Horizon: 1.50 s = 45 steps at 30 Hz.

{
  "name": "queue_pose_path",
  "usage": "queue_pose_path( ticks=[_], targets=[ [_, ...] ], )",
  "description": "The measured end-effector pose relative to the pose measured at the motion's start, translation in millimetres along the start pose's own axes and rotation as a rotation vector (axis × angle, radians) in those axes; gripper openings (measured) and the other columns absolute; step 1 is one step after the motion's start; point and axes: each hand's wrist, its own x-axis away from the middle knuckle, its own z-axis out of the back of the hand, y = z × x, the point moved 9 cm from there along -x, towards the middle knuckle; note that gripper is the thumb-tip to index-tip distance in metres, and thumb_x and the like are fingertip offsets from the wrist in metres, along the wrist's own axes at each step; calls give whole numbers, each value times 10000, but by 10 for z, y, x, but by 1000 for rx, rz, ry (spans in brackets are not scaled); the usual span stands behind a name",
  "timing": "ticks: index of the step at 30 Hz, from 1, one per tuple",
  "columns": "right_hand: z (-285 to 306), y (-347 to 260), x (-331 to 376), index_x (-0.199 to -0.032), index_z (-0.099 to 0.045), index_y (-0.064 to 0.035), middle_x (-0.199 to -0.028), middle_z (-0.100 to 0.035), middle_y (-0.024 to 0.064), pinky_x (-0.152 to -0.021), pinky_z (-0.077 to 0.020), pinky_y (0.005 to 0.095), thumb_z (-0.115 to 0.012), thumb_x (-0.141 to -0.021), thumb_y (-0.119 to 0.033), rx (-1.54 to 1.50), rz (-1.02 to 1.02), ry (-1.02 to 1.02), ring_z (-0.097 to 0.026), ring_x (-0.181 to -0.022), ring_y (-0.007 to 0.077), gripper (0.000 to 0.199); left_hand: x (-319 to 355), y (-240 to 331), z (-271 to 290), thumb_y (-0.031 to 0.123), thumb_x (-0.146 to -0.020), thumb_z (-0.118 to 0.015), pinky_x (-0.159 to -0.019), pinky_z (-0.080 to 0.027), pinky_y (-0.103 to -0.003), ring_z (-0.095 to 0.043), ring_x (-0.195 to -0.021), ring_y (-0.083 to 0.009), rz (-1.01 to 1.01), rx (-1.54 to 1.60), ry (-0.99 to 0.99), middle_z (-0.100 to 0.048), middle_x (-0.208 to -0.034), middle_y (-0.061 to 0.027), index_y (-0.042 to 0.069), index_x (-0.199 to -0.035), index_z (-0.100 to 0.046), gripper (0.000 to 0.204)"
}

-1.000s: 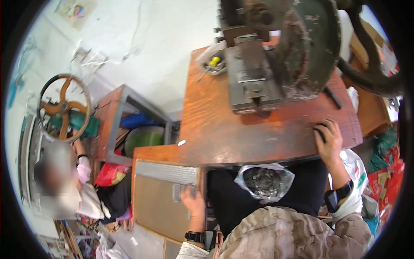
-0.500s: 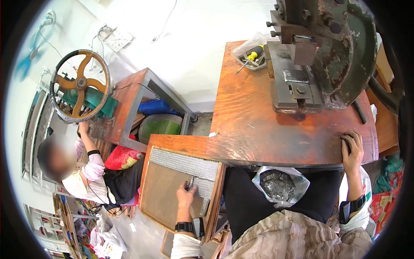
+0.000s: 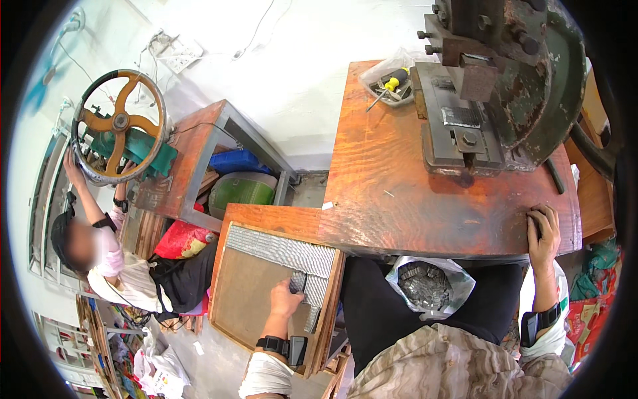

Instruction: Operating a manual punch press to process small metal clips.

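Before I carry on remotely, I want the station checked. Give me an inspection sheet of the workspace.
Surface: wooden table, brown, with dark smudges near its front edge.
Job's things: tray partly covered with rows of small metal pieces; open plastic bag of metal bits on the lap; heavy press on the table.
Clutter: screwdriver lying across a plastic tub; dark rod beside the press; white scrap.
Hands: left hand at the pieces in the tray, grip unclear; right hand on the table's right front edge.
Cables: thin wire on the wall.
Surroundings: co-worker at a handwheel, left.
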Motion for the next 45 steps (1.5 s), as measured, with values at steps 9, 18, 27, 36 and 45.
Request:
queue_pose_path(
  ticks=[9, 18, 27, 36, 45],
  targets=[
    [69, -29, 7, -831, -597, 23, -903, -572, 150, -802, -438, 373, -599, -729, 18, 10, 23, 52, -546, -907, 325, 102, -78, -347, 55, 205, -604, -736, -716, -509, -375, -636, -742, -345, 151, 80, 166, -648, -814, -218, -50, -956, -636, 446],
    [138, -77, -47, -804, -616, -22, -900, -581, 126, -787, -453, 404, -657, -662, -25, -5, 61, 39, -542, -916, 332, 148, 30, 2108, 1256, 105, -602, -768, -719, -507, -277, -622, -775, -147, -210, 608, 0, -656, -882, -139, -114, -1029, -587, 513],
    [-521, -795, -252, -1225, -462, 8, -1261, -408, 202, -995, -276, 512, -704, -613, -506, -53, 326, -466, -313, -1218, 402, 835, 108, 4252, 701, 182, -613, -743, -803, -454, -415, -556, -914, -375, -883, 217, -64, -606, -959, -206, -17, -1040, -601, 493],
    [-1000, -1036, -321, -1327, -348, -6, -1375, -318, 197, -994, -193, 610, -590, -727, -575, 7, 279, -608, -236, -1277, 388, 862, 247, 4114, 683, 158, -641, -723, -835, -401, -431, -486, -956, -355, -920, 213, 75, -569, -996, -170, 22, -1185, -515, 598],
    [-1063, -1100, -326, -1337, -346, -30, -1408, -293, 143, -982, -200, 645, -616, -779, -422, -122, 317, -621, -233, -1293, 355, 733, 176, 3961, 652, 141, -664, -724, -832, -415, -419, -488, -958, -360, -846, 426, 20, -548, -1029, -190, -2, -1165, -527, 557]
  ],
)
